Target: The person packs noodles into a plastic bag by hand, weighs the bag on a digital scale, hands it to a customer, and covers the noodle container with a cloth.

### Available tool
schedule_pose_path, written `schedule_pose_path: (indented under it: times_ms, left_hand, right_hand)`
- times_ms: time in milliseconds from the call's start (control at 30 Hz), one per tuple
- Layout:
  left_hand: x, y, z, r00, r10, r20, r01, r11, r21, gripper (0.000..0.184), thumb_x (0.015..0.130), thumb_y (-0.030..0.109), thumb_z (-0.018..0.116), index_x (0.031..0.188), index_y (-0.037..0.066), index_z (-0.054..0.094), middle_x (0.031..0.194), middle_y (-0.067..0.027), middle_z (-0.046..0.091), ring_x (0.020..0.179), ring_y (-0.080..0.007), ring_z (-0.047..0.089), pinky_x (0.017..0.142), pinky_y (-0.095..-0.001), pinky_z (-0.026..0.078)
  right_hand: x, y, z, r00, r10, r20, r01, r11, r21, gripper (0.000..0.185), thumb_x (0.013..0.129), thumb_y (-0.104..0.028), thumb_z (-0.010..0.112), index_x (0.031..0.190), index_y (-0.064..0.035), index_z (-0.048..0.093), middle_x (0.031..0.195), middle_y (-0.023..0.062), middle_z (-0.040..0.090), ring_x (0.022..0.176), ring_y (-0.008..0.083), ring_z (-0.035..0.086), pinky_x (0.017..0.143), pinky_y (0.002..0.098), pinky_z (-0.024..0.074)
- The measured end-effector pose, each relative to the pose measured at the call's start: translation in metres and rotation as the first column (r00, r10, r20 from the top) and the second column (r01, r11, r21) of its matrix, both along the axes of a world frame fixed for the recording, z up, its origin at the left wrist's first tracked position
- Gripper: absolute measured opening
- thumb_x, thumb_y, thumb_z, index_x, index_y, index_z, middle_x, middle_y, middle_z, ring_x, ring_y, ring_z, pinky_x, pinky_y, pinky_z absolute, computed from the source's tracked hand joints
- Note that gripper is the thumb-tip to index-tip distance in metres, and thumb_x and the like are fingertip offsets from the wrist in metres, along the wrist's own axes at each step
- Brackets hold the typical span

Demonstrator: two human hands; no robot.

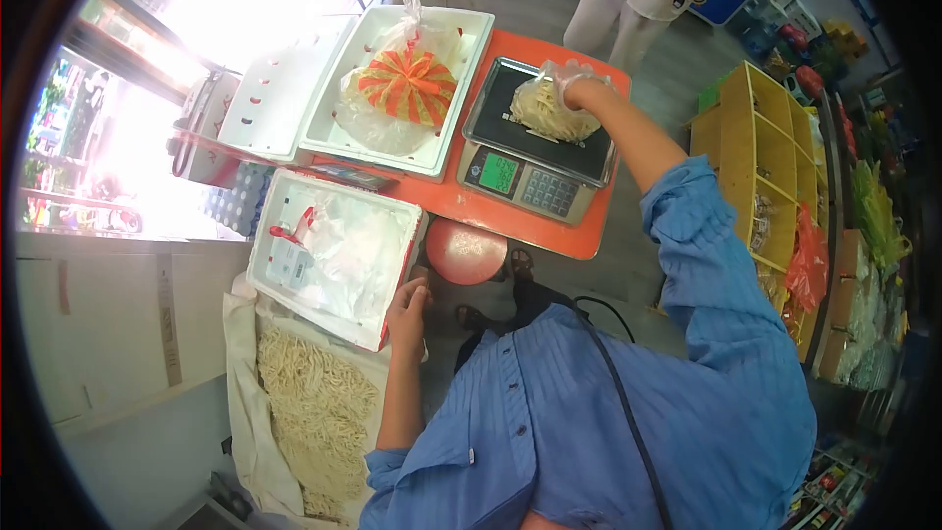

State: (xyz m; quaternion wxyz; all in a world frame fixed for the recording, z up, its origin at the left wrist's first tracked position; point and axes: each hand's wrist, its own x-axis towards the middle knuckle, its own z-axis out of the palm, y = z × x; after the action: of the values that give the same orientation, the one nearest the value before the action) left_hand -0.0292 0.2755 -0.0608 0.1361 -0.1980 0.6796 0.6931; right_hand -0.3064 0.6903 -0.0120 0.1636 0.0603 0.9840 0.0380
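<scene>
My right hand reaches over the digital scale, with clear plastic around its fingers. It closes on the top of a clear plastic bag of noodles resting on the dark weighing plate. Whether that plastic is a glove or the bag's mouth, I cannot tell. The scale's display glows green, its digits too blurred to read. Beside the right edge of a white foam tray is my left hand, with curled fingers; anything inside them is hidden. Plastic bags with red ties lie in that tray. Pale loose noodles fill a cloth-lined container below it.
The scale stands on an orange table, next to a white foam box holding a red-and-yellow striped bag. Under the table edge sits a red round stool. Two people stand beyond. Yellow shelves line the right.
</scene>
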Motion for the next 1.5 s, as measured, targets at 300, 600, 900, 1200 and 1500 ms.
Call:
schedule_pose_path:
  times_ms: [300, 600, 900, 1200, 1500]
  left_hand:
    - [-0.017, 0.039, -0.023, 0.990, 0.118, 0.078, -0.126, 0.987, 0.102, 0.026, 0.097, 0.014, 0.060, 0.118, -0.002, 0.061, 0.095, -0.0028, 0.063, 0.083, -0.0088, 0.058, 0.075, -0.0224, 0.048]
    - [-0.077, 0.100, -0.015, 0.999, -0.041, 0.003, 0.041, 0.997, 0.060, 0.031, 0.096, 0.016, 0.060, 0.119, -0.004, 0.060, 0.097, -0.0032, 0.064, 0.084, -0.0092, 0.058, 0.076, -0.0243, 0.049]
    - [-0.094, 0.114, -0.017, 0.994, -0.106, -0.022, 0.108, 0.992, 0.064, 0.030, 0.096, 0.016, 0.060, 0.119, -0.002, 0.061, 0.097, -0.0033, 0.064, 0.087, -0.0099, 0.058, 0.080, -0.0254, 0.048]
    - [-0.084, 0.096, -0.021, 0.998, -0.061, 0.013, 0.060, 0.997, 0.054, 0.028, 0.096, 0.014, 0.060, 0.119, -0.001, 0.062, 0.099, -0.0037, 0.064, 0.087, -0.0102, 0.059, 0.080, -0.0255, 0.049]
    - [-0.089, 0.093, -0.014, 0.996, -0.085, -0.021, 0.086, 0.996, 0.035, 0.028, 0.095, 0.016, 0.060, 0.118, 0.000, 0.063, 0.098, -0.0033, 0.064, 0.091, -0.0115, 0.059, 0.081, -0.0263, 0.048]
  right_hand:
    - [-0.004, 0.004, -0.004, 0.999, -0.031, -0.036, 0.028, 0.996, -0.080, 0.049, 0.090, -0.024, 0.052, 0.138, -0.0141, 0.045, 0.145, 0.0141, 0.044, 0.133, 0.0372, 0.043, 0.106, 0.0537, 0.0390]
    - [-0.010, 0.046, 0.057, 0.986, 0.137, 0.095, -0.113, 0.968, -0.225, 0.036, 0.093, -0.022, 0.046, 0.124, -0.0044, 0.053, 0.122, 0.0203, 0.059, 0.115, 0.0350, 0.058, 0.097, 0.0449, 0.0458]
    - [0.029, 0.035, 0.023, 0.998, 0.044, 0.042, -0.045, 0.999, 0.009, 0.074, 0.087, -0.020, 0.060, 0.151, -0.0067, 0.027, 0.158, 0.0181, 0.021, 0.134, 0.0349, 0.042, 0.105, 0.0444, 0.0415]
    - [0.022, 0.049, -0.013, 0.956, 0.156, 0.249, -0.146, 0.988, -0.056, 0.050, 0.082, -0.012, 0.059, 0.130, -0.0001, 0.051, 0.139, 0.0222, 0.047, 0.121, 0.0363, 0.054, 0.097, 0.0443, 0.0476]
    - [0.026, 0.069, 0.020, 0.996, 0.068, -0.062, -0.081, 0.967, -0.241, 0.033, 0.084, -0.010, 0.056, 0.114, -0.0035, 0.043, 0.107, 0.0242, 0.056, 0.104, 0.0421, 0.057, 0.086, 0.0483, 0.0478]
